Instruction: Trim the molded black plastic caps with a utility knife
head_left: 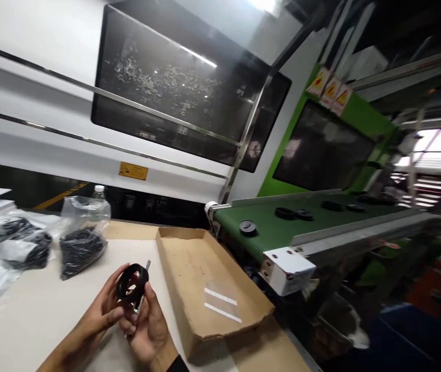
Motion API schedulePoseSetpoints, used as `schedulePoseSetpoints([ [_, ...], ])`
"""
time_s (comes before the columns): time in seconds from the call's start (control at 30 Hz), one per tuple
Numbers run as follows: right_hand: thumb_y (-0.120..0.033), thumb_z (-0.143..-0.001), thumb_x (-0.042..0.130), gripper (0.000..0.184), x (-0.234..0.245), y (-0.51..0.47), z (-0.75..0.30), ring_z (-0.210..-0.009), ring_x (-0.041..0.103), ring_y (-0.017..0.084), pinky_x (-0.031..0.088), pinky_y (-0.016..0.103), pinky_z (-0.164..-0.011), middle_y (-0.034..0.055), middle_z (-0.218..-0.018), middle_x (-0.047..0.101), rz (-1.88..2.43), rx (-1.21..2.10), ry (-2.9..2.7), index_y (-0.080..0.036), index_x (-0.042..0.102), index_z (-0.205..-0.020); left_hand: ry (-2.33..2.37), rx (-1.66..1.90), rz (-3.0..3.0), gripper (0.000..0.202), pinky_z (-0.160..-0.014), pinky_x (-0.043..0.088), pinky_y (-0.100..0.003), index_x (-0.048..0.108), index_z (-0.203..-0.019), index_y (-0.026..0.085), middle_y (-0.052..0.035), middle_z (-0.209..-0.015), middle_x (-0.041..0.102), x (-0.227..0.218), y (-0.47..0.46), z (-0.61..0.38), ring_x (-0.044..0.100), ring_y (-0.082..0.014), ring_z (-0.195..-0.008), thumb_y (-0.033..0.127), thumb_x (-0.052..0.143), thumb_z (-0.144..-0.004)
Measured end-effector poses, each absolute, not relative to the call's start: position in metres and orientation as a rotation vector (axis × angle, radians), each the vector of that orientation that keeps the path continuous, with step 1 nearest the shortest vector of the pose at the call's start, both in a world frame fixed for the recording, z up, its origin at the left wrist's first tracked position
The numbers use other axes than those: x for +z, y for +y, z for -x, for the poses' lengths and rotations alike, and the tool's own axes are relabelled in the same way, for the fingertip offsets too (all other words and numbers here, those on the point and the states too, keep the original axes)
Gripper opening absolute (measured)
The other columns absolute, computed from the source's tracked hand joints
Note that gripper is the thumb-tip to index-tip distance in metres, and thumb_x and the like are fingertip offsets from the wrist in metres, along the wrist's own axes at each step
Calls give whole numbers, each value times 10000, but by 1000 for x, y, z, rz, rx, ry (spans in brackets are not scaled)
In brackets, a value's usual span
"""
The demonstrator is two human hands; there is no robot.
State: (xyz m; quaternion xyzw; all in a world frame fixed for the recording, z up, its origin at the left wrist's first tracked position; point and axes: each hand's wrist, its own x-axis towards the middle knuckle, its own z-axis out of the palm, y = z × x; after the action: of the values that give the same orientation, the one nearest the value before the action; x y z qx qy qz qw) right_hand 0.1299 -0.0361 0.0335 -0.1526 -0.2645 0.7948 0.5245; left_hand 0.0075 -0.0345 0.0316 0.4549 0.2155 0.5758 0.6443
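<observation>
A black plastic ring (122, 285) is held up above the pale table, its open side tilted toward me. My left hand (106, 305) is closed round the ring's left and lower side, the thumb beneath it. On the other side, my right hand (148, 323) is closed, with its fingers against the ring. A slim knife-like tool with a grey tip (148, 265) sticks up past the ring's right edge from my right hand. Most of that tool is hidden behind the ring and fingers, so its exact kind is unclear.
Right of my hands lies a shallow cardboard tray (183, 268) with a clear, white-striped plastic piece inside. Beyond it, a green conveyor belt (231, 219) carries several black round parts. Clear bags of black pieces (82, 248) and a bottle (99, 192) stand at left. A large white machine (65, 124) rises behind.
</observation>
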Motion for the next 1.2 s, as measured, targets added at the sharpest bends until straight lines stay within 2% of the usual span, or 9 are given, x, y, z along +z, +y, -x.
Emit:
schedulePoseSetpoints([
  [0.07,-539,-791,704,453,23,-30,-125,-570,392,93,247,198,-487,22,-851,554,356,1918,-630,-196,636,-1079,569,1249,-1106,870,-582,555,-353,279,-1399,358,-123,-1484,358,33,-31,1,646,-289,-879,406,774,-685],
  [0.1,-571,-804,677,495,20,-26,-126,-601,425,100,269,201,-501,31,-890,562,360,1935,-648,-199,622,-1127,604,1232,-1155,820,-618,565,-354,293,-1393,341,-126,-1476,370,32,-28,4,637,-305,-948,365,756,-717],
  [0.2,-661,-835,577,585,20,-14,-138,-628,449,102,297,206,-526,43,-933,553,452,1919,-776,-196,585,-1190,692,1257,-1307,671,-1053,421,-378,383,-1349,293,-83,-1446,433,27,-20,11,389,-300,-1336,272,724,-771],
  [0.27,-677,-851,534,600,22,-7,-147,-603,426,97,300,207,-528,20,-861,518,591,1796,-908,-201,547,-1215,753,1284,-1367,627,-1162,263,-370,392,-1339,309,-50,-1475,399,23,-17,12,299,-255,-1398,256,701,-796],
  [0.57,-490,-710,779,506,17,7,-161,-687,439,133,367,236,-617,-25,-852,449,1017,1175,-1403,-219,545,-1067,1095,1095,-1721,633,-1154,252,-375,369,-1355,314,-40,-1448,394,19,-18,10,337,-243,-1360,228,671,-806],
  [0.8,-271,-690,763,490,15,1,-163,-1102,451,274,353,346,-934,48,-1069,501,1285,900,-1650,-224,563,-1135,1144,914,-1792,613,-1070,350,-391,449,-1298,270,-64,-1339,512,18,-22,10,460,-280,-1250,298,732,-755],
  [0.9,-248,-673,747,450,16,-1,-166,-1093,455,280,356,353,-920,41,-1038,481,1376,873,-1732,-237,567,-1085,1146,863,-1811,640,-1062,364,-418,487,-1286,274,-68,-1318,544,17,-23,11,477,-304,-1235,311,766,-711],
  [1.1,-249,-680,717,346,23,0,-164,-1036,489,270,387,337,-857,44,-991,481,1529,855,-1846,-223,543,-978,1190,836,-1851,776,-1153,221,-471,441,-1374,251,-113,-1504,345,10,-22,11,268,-339,-1394,429,768,-693],
  [1.2,-209,-691,691,329,25,0,-158,-1013,492,274,386,344,-846,66,-995,501,1617,806,-1856,-206,514,-968,1193,869,-1873,764,-1119,279,-467,474,-1349,270,-102,-1436,445,9,-21,9,354,-344,-1338,444,780,-671],
])
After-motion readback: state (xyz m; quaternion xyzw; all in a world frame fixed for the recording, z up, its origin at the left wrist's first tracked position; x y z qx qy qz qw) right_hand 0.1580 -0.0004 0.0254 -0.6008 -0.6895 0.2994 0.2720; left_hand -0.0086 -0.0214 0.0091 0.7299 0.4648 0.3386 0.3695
